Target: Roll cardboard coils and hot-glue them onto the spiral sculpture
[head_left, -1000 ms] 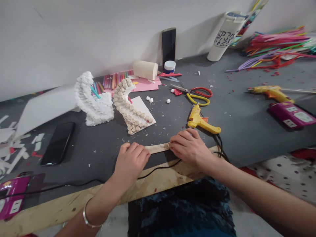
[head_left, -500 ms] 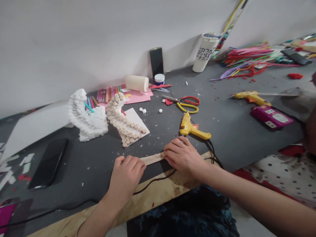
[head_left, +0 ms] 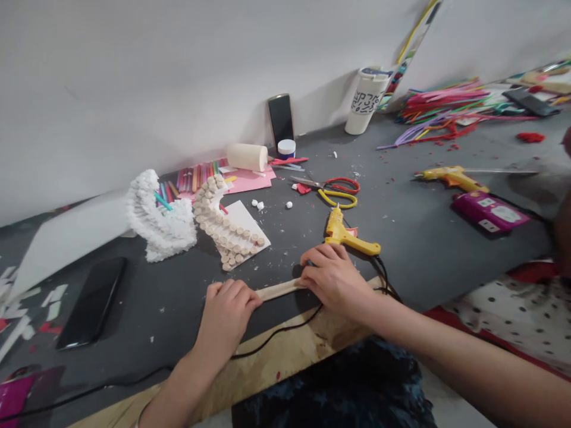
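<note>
A narrow beige strip (head_left: pixel 279 289) of paper or thin card stretches across the dark tabletop, held at each end. My left hand (head_left: pixel 227 312) pinches one end and my right hand (head_left: pixel 332 279) grips the other, fingers curled over it. Just above my right hand lies a yellow hot glue gun (head_left: pixel 345 235), its black cord (head_left: pixel 276 336) running past both hands. Beyond my left hand, small beige discs form an arch (head_left: pixel 218 220) on a white card (head_left: pixel 252 229), beside a white fluffy curved model (head_left: pixel 158 220).
Yellow-handled scissors (head_left: pixel 328 190) lie behind the glue gun. A black phone (head_left: pixel 91 303) lies to the left. On the right are a second glue gun (head_left: pixel 452 177), a magenta power strip (head_left: pixel 491 212) and a heap of pipe cleaners (head_left: pixel 441 107). The plywood table edge (head_left: pixel 285 353) runs close to my arms.
The view has tilted and shifted slightly, moving the table lower in the frame. The strip now looks narrower, as if turned more on edge, and both hands still hold it.
</note>
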Demonstrator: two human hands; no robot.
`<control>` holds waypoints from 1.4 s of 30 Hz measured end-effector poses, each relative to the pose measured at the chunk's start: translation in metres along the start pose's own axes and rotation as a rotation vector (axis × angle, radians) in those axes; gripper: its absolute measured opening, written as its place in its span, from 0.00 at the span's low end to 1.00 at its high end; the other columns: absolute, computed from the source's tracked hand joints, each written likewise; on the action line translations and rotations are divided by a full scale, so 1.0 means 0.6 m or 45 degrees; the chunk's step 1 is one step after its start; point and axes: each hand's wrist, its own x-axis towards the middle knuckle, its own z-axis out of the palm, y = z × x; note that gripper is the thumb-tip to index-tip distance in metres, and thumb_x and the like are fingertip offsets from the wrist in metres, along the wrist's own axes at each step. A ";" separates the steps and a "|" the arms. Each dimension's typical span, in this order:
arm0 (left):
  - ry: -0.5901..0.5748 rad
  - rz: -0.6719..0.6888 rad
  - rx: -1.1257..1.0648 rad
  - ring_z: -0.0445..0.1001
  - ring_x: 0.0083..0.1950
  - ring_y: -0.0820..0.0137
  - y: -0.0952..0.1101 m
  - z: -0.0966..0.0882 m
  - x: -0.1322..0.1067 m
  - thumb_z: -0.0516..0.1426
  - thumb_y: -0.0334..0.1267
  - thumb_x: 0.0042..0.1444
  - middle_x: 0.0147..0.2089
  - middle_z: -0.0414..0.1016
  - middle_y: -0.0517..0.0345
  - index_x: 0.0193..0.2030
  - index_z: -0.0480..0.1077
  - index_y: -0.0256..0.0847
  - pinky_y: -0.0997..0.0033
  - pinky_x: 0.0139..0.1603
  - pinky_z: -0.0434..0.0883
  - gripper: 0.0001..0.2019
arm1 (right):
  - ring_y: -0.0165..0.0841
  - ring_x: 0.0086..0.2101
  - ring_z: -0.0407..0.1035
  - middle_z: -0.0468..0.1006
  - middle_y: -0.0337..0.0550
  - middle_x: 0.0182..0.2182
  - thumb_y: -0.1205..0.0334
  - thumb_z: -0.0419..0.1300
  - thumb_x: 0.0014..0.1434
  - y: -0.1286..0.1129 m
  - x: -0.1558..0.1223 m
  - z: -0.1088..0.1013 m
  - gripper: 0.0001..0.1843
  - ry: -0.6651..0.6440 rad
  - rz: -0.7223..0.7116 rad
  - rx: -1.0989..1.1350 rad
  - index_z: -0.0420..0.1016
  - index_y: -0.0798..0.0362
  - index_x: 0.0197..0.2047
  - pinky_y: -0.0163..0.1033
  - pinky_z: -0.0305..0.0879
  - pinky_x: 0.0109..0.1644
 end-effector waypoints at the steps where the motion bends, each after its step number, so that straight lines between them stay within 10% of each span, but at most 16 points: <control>1: -0.034 -0.031 -0.037 0.70 0.37 0.67 -0.001 -0.003 0.003 0.56 0.35 0.64 0.32 0.75 0.62 0.31 0.72 0.41 0.62 0.43 0.54 0.10 | 0.38 0.42 0.62 0.77 0.43 0.39 0.61 0.64 0.60 0.005 0.002 -0.005 0.09 -0.033 0.027 -0.014 0.79 0.50 0.28 0.45 0.50 0.48; 25: 0.128 0.041 -0.036 0.71 0.38 0.68 0.001 0.016 -0.022 0.55 0.35 0.64 0.35 0.78 0.61 0.33 0.72 0.41 0.61 0.42 0.54 0.09 | 0.36 0.39 0.62 0.78 0.41 0.37 0.61 0.58 0.65 -0.027 -0.034 0.030 0.09 0.157 -0.105 0.033 0.75 0.52 0.33 0.43 0.52 0.48; 42: -0.344 -0.382 -0.443 0.71 0.44 0.66 -0.007 -0.007 0.022 0.58 0.37 0.59 0.39 0.73 0.62 0.32 0.74 0.45 0.62 0.47 0.54 0.05 | 0.38 0.41 0.63 0.75 0.41 0.37 0.62 0.69 0.54 -0.018 -0.005 0.013 0.06 -0.168 0.247 0.271 0.76 0.50 0.28 0.45 0.51 0.48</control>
